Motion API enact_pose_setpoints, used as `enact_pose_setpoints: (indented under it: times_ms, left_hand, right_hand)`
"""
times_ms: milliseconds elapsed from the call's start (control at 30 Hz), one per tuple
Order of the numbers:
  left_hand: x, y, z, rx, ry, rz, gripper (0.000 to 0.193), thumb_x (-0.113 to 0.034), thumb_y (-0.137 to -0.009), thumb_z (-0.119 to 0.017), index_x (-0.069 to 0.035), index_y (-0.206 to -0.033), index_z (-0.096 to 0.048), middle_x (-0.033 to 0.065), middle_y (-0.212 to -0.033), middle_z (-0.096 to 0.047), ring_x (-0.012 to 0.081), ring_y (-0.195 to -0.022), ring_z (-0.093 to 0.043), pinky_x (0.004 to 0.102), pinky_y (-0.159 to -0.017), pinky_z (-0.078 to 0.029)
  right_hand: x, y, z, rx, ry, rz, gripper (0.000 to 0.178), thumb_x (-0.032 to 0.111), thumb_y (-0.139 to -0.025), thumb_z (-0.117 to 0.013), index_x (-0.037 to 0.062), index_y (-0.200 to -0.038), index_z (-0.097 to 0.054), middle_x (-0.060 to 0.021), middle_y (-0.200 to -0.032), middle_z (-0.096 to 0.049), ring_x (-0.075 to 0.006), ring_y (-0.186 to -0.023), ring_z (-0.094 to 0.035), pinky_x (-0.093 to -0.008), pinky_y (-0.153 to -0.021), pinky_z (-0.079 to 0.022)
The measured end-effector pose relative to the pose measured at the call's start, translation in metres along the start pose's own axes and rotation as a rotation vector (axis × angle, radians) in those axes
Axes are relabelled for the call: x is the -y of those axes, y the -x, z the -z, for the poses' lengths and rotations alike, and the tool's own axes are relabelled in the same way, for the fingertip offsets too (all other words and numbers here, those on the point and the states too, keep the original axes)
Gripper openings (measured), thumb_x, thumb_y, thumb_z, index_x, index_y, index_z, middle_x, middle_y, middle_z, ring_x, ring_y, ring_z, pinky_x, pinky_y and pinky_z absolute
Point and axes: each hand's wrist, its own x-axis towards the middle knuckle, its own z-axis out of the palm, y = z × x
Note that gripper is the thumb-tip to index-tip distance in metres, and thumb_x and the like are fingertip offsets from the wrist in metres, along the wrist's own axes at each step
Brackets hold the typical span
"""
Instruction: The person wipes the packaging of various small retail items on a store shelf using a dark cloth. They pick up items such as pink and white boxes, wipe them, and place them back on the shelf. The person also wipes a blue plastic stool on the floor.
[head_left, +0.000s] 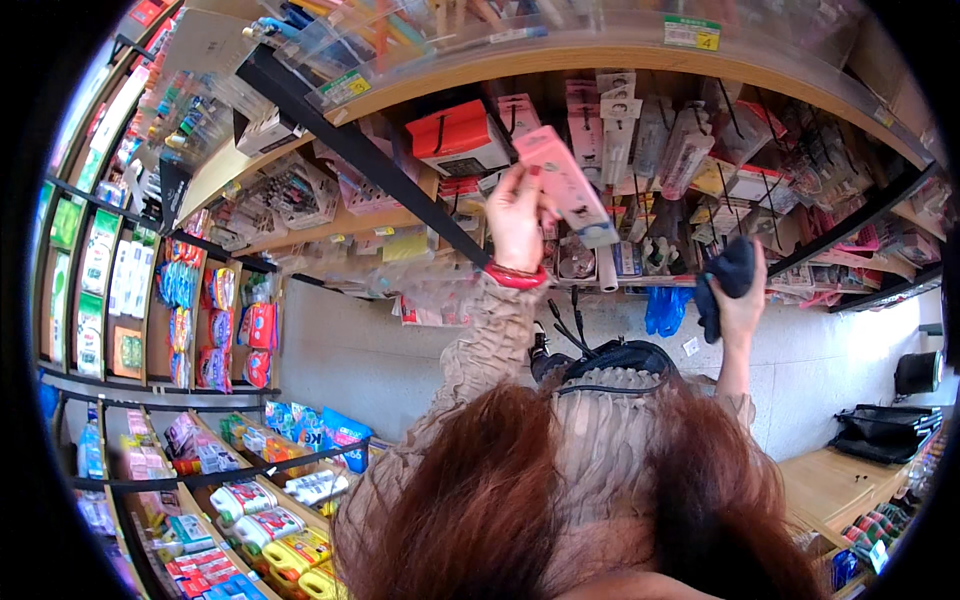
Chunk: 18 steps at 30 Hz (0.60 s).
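Note:
In my left hand [520, 220], with a red band at the wrist, I hold a flat pink hanging package [562, 180] by its edge. It tilts in front of the shelf, close to similar pink packages [585, 130] that hang on black hooks. What the package contains is too small to make out. My right hand [742, 300] is closed around a dark, bunched cloth [727, 285], held off to the right below the shelf edge. Just left of the left hand, a red-topped box [455, 135] stands on the shelf.
Hooked goods fill the curved wooden shelf [600, 62] ahead. A black shelf post [360, 150] slants past my left hand. Behind on the left, shelves hold bottles [265, 530] and bagged goods. A blue plastic bag [667, 310] hangs low. A black bag [880, 435] lies at the right.

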Motion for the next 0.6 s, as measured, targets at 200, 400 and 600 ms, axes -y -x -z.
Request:
enact_pose_setpoints:
  times_ms: [200, 400, 600]
  left_hand:
    - [0.018, -0.035, 0.048, -0.111, -0.054, 0.065, 0.028, -0.02, -0.085, -0.063, 0.002, -0.101, -0.057, 0.0054, -0.061, -0.057, 0.0137, -0.045, -0.055, 0.0223, -0.039, -0.037]
    - [0.025, -0.053, 0.05, -0.093, -0.095, 0.061, 0.028, -0.019, -0.085, -0.063, 0.003, -0.101, -0.057, 0.0069, -0.063, -0.059, 0.0139, -0.045, -0.057, 0.022, -0.039, -0.039]
    - [0.033, -0.069, 0.045, -0.126, -0.237, 0.056, 0.027, -0.016, -0.088, -0.058, 0.004, -0.106, -0.054, 0.0083, -0.07, -0.06, 0.0167, -0.049, -0.059, 0.0253, -0.041, -0.042]
  right_hand:
    - [-0.024, 0.001, 0.035, -0.227, 0.136, -0.119, 0.076, 0.001, -0.065, -0.074, 0.0074, -0.133, -0.04, -0.0106, -0.127, -0.048, -0.0206, -0.115, -0.047, -0.031, -0.099, -0.035]
    - [-0.04, 0.006, 0.049, -0.298, 0.166, -0.174, 0.073, 0.004, -0.066, -0.075, 0.0056, -0.131, -0.042, -0.0104, -0.125, -0.05, -0.0204, -0.113, -0.048, -0.0305, -0.098, -0.034]
    - [-0.05, 0.01, 0.055, -0.303, 0.153, -0.192, 0.071, 0.006, -0.066, -0.075, 0.0042, -0.129, -0.043, -0.0108, -0.123, -0.05, -0.0202, -0.111, -0.048, -0.0303, -0.098, -0.034]
